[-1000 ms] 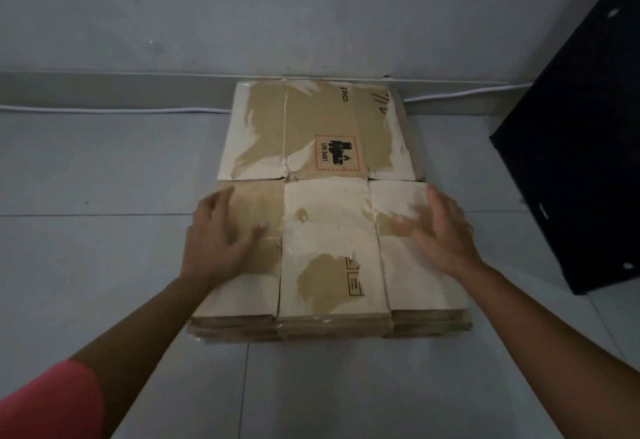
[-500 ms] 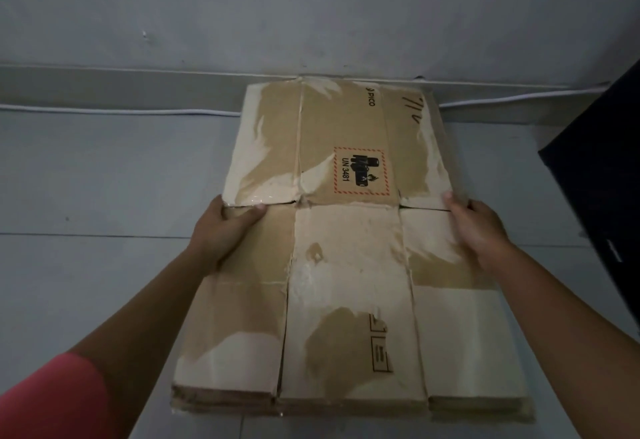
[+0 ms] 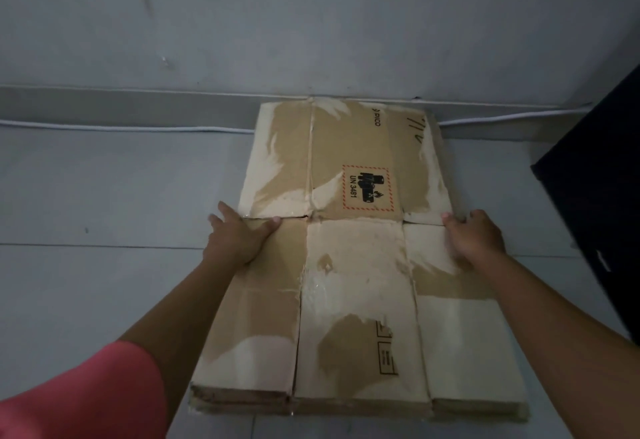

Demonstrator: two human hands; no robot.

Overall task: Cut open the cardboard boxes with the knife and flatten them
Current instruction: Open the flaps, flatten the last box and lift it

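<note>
A stack of flattened cardboard boxes point(image 3: 356, 286) lies on the grey floor, its far half point(image 3: 346, 148) reaching the wall and showing a red-framed UN 3481 label point(image 3: 367, 189). My left hand point(image 3: 239, 236) grips the stack's left edge at the middle fold, thumb on top. At the same fold my right hand point(image 3: 476, 236) grips the right edge, fingers curled over the side. No knife is in view.
A large black object point(image 3: 595, 196) stands close on the right of the stack. A white cable point(image 3: 121, 127) runs along the baseboard at the wall. Grey floor tiles point(image 3: 104, 213) spread out to the left.
My hands left the tops of the near flaps and moved out to the stack's side edges at the fold. The view has come closer to the cardboard.
</note>
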